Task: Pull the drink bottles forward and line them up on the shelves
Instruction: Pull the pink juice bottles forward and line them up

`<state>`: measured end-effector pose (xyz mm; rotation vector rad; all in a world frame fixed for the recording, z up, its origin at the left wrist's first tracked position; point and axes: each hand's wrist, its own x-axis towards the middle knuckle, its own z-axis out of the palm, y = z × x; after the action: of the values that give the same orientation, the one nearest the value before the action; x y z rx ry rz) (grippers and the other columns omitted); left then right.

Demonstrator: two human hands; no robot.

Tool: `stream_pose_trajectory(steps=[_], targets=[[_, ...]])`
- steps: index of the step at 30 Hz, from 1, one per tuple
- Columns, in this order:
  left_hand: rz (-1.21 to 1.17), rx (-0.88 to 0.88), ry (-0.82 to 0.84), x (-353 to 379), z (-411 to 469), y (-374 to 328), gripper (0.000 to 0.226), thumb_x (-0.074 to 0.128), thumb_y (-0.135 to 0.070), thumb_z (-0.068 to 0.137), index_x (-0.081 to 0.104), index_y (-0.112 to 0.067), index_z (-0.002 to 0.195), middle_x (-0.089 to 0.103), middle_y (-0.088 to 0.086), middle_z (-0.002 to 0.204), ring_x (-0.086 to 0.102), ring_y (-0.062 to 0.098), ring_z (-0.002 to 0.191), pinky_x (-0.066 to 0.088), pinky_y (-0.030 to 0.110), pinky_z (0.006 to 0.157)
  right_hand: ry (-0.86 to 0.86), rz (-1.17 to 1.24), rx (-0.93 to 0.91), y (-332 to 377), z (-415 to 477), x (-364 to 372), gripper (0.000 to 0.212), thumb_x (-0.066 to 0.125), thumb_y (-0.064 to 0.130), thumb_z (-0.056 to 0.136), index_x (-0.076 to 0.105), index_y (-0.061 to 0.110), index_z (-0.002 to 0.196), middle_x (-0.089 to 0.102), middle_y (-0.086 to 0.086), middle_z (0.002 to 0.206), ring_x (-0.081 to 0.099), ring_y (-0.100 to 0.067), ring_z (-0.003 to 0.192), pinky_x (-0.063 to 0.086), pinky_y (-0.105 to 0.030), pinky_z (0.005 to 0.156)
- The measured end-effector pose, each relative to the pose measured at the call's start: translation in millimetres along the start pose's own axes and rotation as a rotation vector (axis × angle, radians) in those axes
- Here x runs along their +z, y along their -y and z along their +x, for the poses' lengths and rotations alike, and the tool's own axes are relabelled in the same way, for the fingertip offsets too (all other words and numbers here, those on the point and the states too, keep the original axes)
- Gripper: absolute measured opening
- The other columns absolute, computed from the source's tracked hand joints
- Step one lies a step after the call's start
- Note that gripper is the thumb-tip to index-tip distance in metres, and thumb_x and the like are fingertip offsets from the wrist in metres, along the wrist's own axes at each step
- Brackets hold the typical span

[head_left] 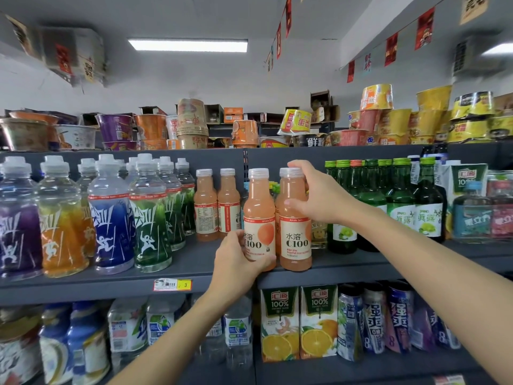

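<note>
A person faced a grey shop shelf (111,284) stocked with drinks, below a top tier of noodle cups (191,123). Four sports bottles (113,218) fronted the shelf's left half, close to its front edge, with more ranked behind them. Green glass bottles (372,207) crowded its right half, too overlapped to count. Two juice cartons (299,320) stood on the tier beneath.

Near the middle of the shelf stood the peach-coloured juice bottles, four in plain sight. A fifth cap showed just behind the right bottle (294,245). That one and the left bottle (259,207) stood upright at the front edge, side by side and apparently touching, labels outward. The other two, the rear bottles (205,207), stood upright well back from the edge, to the left of the held pair.

The left hand (236,265) curled round the base of the left bottle. The right hand (319,198) clasped the right bottle's shoulder, thumb across the front and fingers over the cap.

The rear bottles lay behind and to the left of the left hand, which was the nearer one. Bringing them into line would likely mean drawing them straight toward the front edge. One price tag (172,284) hung on that edge.
</note>
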<state>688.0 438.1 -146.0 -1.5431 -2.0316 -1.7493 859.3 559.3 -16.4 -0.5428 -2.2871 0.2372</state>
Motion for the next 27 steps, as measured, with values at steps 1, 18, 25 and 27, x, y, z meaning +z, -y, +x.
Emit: stream_pose_trajectory(steps=[1,18,25,27], targets=[[0.003,-0.002,-0.004,1,0,0,0.082,0.091,-0.044,0.064,0.051,-0.021,0.131,0.063,-0.006,0.121,0.062,0.006,0.105,0.056,0.032,0.091,0.000,-0.009,0.004,-1,-1,-2,0.083,0.076,0.029,0.086,0.025,0.029,0.151,0.058,0.001,0.123,0.061,-0.010,0.096,0.048,-0.022,0.074],[0.080,0.016,-0.093,22,-6,-6,0.078,0.086,-0.054,0.064,0.049,-0.023,0.126,0.058,-0.007,0.118,0.059,0.012,0.107,0.053,0.039,0.094,-0.006,-0.082,0.084,-20,-7,-17,0.082,0.073,0.021,0.090,0.020,0.024,0.153,0.058,-0.009,0.121,0.059,-0.018,0.095,0.044,-0.031,0.081],[0.119,0.025,-0.092,34,-5,-17,0.076,0.086,-0.052,0.066,0.047,-0.020,0.123,0.055,-0.003,0.119,0.056,0.016,0.110,0.048,0.032,0.092,-0.030,-0.123,0.091,-19,-8,-17,0.087,0.074,0.019,0.089,0.018,0.023,0.156,0.043,-0.010,0.150,0.046,-0.028,0.134,0.040,-0.042,0.110],[0.128,0.025,-0.090,38,-5,-18,0.072,0.086,-0.052,0.067,0.046,-0.021,0.118,0.053,-0.003,0.115,0.056,0.016,0.108,0.045,0.027,0.086,-0.030,-0.129,0.096,-20,-8,-18,0.086,0.074,0.019,0.089,0.019,0.024,0.155,0.044,-0.009,0.148,0.049,-0.028,0.130,0.042,-0.043,0.108]])
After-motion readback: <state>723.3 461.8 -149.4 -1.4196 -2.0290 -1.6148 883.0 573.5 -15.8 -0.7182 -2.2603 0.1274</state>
